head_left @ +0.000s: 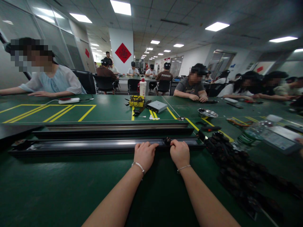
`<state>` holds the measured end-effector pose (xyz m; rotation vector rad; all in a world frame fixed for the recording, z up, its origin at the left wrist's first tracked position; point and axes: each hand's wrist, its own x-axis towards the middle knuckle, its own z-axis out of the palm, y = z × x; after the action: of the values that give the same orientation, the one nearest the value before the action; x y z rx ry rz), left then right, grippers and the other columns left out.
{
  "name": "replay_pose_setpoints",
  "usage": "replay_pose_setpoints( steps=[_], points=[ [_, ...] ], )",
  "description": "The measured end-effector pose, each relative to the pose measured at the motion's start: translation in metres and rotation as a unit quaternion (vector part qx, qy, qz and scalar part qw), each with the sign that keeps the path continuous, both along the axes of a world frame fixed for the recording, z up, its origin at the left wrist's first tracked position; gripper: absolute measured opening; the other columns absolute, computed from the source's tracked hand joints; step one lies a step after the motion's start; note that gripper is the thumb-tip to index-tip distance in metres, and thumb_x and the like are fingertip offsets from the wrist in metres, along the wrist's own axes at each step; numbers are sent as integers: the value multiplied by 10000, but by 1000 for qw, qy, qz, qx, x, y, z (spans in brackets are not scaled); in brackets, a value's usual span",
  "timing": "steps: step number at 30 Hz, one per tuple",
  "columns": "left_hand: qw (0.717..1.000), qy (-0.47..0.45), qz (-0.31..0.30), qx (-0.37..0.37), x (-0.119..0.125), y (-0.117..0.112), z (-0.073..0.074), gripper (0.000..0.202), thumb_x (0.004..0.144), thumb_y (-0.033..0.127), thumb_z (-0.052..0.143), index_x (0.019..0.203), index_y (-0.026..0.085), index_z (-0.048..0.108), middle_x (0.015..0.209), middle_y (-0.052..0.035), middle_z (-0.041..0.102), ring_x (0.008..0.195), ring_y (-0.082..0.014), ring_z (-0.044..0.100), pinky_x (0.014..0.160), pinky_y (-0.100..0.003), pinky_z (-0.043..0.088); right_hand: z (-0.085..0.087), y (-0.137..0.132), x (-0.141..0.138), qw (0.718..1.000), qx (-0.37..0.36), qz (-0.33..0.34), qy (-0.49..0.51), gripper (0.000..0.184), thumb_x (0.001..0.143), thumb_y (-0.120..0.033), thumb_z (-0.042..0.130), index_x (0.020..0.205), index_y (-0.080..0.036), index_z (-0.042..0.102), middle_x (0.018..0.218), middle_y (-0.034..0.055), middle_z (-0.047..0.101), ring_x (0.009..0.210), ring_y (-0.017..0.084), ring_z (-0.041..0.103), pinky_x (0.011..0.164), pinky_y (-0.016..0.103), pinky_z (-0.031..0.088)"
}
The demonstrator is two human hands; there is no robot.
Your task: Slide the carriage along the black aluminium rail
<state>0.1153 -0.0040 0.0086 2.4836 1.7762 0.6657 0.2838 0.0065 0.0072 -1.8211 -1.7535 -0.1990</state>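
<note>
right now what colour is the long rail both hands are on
Black with a shiny silver-grey channel: the long rail under the left hand and right hand, head view.

The fingertips of the left hand [145, 154] and the right hand [180, 153] curled over the long rail [94, 145] and could not be seen. A small black part [167, 141] between them was too tiny to tell. The black chain [239, 170] looked blurry.
</note>
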Motion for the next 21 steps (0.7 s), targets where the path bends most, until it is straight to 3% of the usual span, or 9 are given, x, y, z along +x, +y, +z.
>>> replay_pose_setpoints(
  steps=[21],
  points=[
    [1000, 4, 2, -25, 0, -2, 4, 305, 857, 312, 343, 1092, 389, 522, 874, -3, 556, 866, -146, 460, 800, -330, 263, 2, -1, 2, 1000, 10, -21, -14, 233, 704, -107, 389, 622, -192, 589, 604, 11, 586, 611, 134, 491, 841, 310, 266]
  ],
)
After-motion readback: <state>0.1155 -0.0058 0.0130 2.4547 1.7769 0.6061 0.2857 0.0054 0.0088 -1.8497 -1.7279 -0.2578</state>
